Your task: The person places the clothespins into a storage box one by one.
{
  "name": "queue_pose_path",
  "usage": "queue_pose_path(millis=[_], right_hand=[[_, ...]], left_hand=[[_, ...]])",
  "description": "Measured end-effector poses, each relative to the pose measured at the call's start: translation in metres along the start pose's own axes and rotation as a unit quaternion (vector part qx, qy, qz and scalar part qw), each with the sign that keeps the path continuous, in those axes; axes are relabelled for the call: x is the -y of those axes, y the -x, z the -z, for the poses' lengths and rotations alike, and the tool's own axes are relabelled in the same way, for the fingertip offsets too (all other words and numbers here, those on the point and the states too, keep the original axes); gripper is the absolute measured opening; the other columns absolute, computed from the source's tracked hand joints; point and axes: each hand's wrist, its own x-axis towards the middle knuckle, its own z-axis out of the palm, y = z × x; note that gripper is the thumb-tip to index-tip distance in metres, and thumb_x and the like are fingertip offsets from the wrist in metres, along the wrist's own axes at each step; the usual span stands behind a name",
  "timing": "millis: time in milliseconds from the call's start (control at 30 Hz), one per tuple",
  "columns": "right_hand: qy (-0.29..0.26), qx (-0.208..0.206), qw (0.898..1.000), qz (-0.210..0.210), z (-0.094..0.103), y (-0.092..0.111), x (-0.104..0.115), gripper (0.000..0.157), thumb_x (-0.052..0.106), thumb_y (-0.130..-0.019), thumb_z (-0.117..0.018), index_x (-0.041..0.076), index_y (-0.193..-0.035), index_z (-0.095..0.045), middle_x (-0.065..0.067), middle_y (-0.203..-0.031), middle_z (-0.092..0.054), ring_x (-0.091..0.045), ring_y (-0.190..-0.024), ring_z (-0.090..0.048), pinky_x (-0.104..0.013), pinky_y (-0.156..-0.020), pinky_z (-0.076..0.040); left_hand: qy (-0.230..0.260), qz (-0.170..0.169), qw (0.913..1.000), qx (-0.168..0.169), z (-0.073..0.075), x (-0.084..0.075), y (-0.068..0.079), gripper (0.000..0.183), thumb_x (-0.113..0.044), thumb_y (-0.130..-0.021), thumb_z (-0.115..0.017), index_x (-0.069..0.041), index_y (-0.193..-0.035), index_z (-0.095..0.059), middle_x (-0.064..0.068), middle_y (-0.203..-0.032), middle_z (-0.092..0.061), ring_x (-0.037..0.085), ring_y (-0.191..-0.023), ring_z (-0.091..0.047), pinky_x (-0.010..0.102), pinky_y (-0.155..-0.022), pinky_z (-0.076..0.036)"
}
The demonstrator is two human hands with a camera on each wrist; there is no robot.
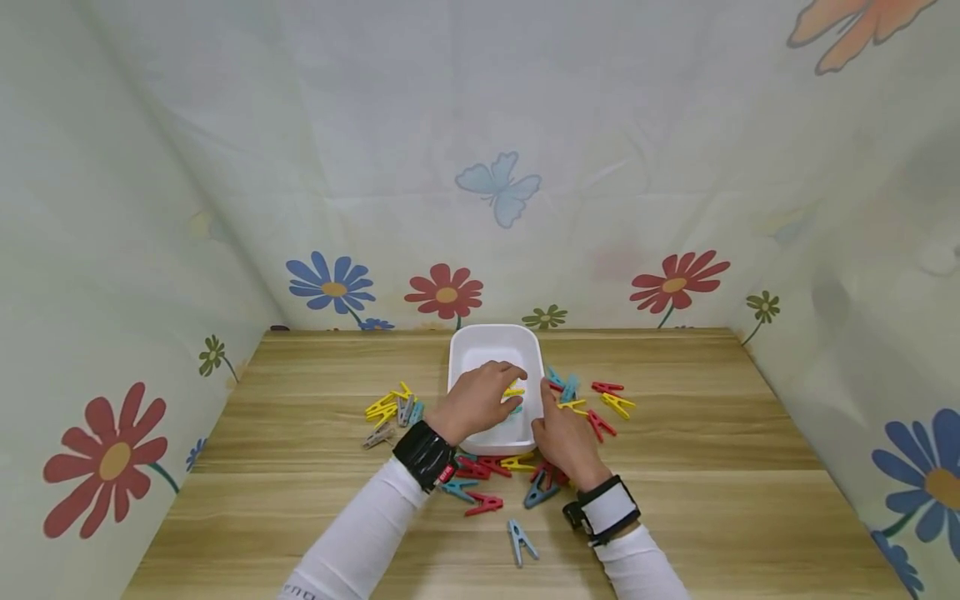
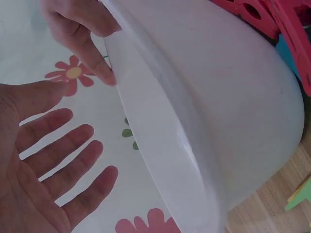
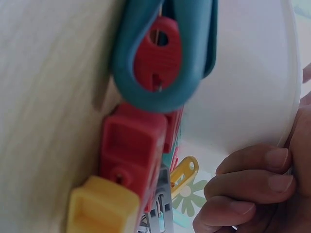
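A white plastic box (image 1: 480, 357) stands in the middle of the wooden table. My left hand (image 1: 480, 400) is over its inside, fingers spread and relaxed; the left wrist view shows that palm bare. Inside the box, beside the left fingers, lie a yellow clothespin (image 1: 513, 392) and a teal clothespin (image 1: 516, 409). At the box's right rim, my right hand (image 1: 566, 437) pinches the wall, thumb and finger across the edge in the left wrist view. Its other fingers (image 3: 248, 184) curl against the outside of the box.
Several red, yellow and teal clothespins crowd the box's near side, including a red one (image 1: 483, 503). Nearer me lies a light blue clothespin (image 1: 521, 542). Yellow and grey clothespins (image 1: 382, 408) sit left of the box; more, some red (image 1: 600, 425), lie right. Behind hangs a flowered curtain (image 1: 375, 167).
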Motion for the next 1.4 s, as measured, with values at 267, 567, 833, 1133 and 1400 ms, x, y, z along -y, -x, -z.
queue_pose_path(millis=[267, 567, 833, 1133, 1400], right_hand=[[0.009, -0.008, 1.000, 0.004, 0.001, 0.000, 0.000, 0.064, 0.018, -0.087, -0.053, 0.004, -0.144, -0.026, -0.001, -0.047, -0.042, -0.016, -0.036, -0.039, -0.033, -0.036, -0.032], [-0.002, 0.011, 1.000, -0.015, 0.003, -0.001, 0.001, 0.064, 0.019, -0.089, -0.051, 0.007, -0.145, -0.023, -0.001, -0.049, -0.043, -0.017, -0.038, -0.040, -0.031, -0.038, -0.032], [-0.006, 0.019, 1.000, -0.023, 0.002, -0.002, 0.002, 0.065, 0.020, -0.090, -0.051, 0.009, -0.146, -0.021, -0.002, -0.050, -0.043, -0.018, -0.039, -0.040, -0.031, -0.039, -0.031], [0.001, 0.016, 1.000, -0.020, 0.002, -0.003, 0.003, 0.063, 0.019, -0.089, -0.051, 0.008, -0.145, -0.023, -0.002, -0.049, -0.043, -0.018, -0.038, -0.040, -0.031, -0.038, -0.030], [0.006, 0.015, 1.000, -0.018, 0.002, -0.002, 0.003, 0.064, 0.019, -0.089, -0.051, 0.007, -0.145, -0.023, -0.002, -0.049, -0.043, -0.018, -0.038, -0.039, -0.032, -0.038, -0.030]], left_hand=[[0.009, 0.016, 0.9996, -0.020, 0.015, 0.012, 0.014, 0.042, -0.037, -0.088, -0.060, -0.018, -0.124, -0.054, 0.001, -0.124, -0.054, 0.015, -0.112, -0.048, 0.034, -0.086, -0.047], [0.007, 0.083, 0.9950, -0.056, 0.046, 0.046, 0.038, 0.047, -0.036, -0.085, -0.064, -0.016, -0.126, -0.052, 0.004, -0.124, -0.054, 0.018, -0.109, -0.051, 0.038, -0.086, -0.047], [0.010, 0.128, 0.9904, -0.053, 0.056, 0.093, 0.070, 0.054, -0.032, -0.087, -0.062, -0.011, -0.134, -0.045, 0.011, -0.130, -0.049, 0.028, -0.114, -0.048, 0.047, -0.086, -0.046], [0.016, 0.170, 0.9853, -0.007, 0.037, 0.128, 0.100, 0.058, -0.028, -0.085, -0.065, -0.011, -0.136, -0.043, 0.017, -0.133, -0.046, 0.035, -0.118, -0.043, 0.054, -0.087, -0.043], [0.024, 0.209, 0.9769, 0.035, 0.009, 0.137, 0.120, 0.047, -0.021, -0.084, -0.066, -0.008, -0.127, -0.053, 0.017, -0.125, -0.051, 0.035, -0.111, -0.048, 0.053, -0.087, -0.043]])
